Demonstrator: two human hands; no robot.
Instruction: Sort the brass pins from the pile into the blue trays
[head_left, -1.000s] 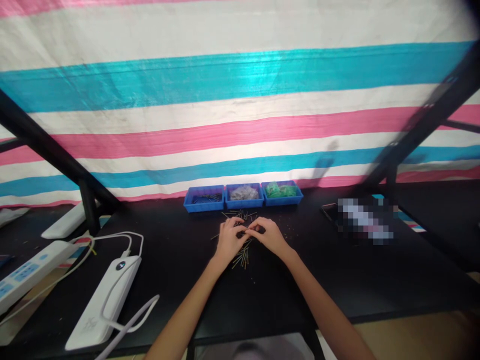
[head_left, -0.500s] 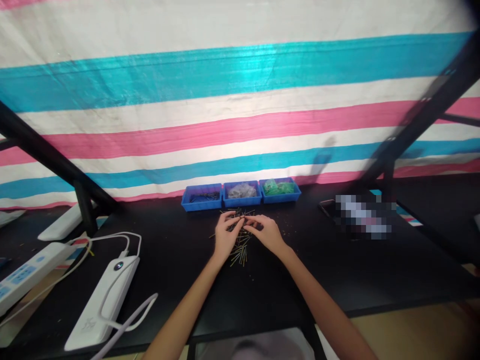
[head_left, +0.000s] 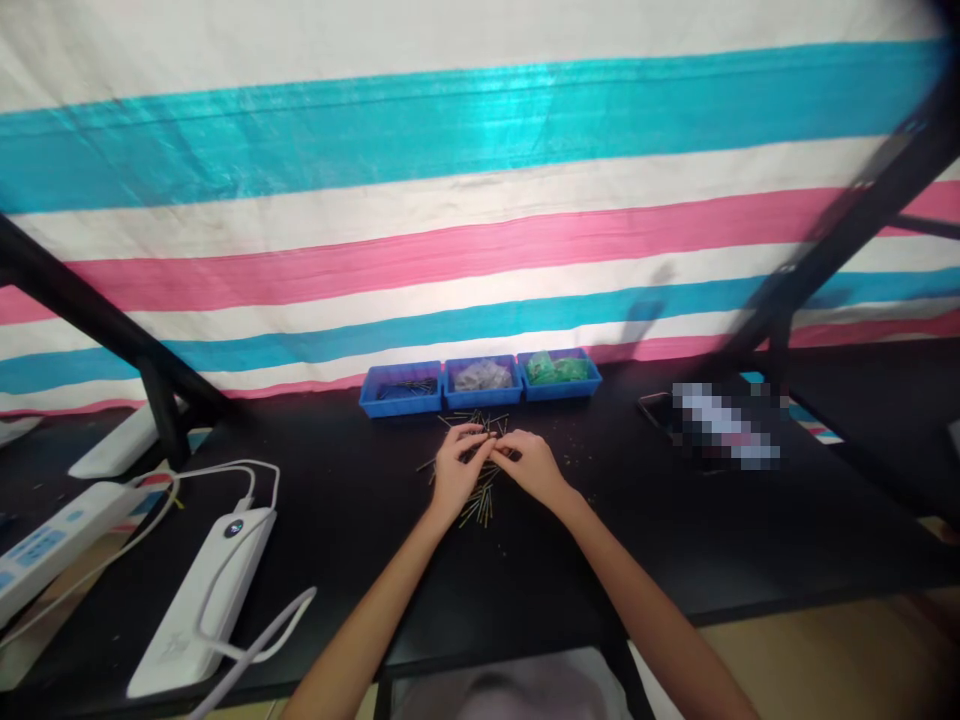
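My left hand (head_left: 455,470) and right hand (head_left: 534,467) meet, fingers pinched on a thin pin (head_left: 491,452). More skinny metal pins (head_left: 480,505) lie under them on the black bench (head_left: 360,500).

Blue trays (head_left: 480,385), black table (head_left: 360,500)

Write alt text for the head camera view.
A person's left hand and right hand meet, fingertips together, over a loose pile of thin metal pins on a black table. Three blue trays sit behind against a striped tarp; white power strips lie left.
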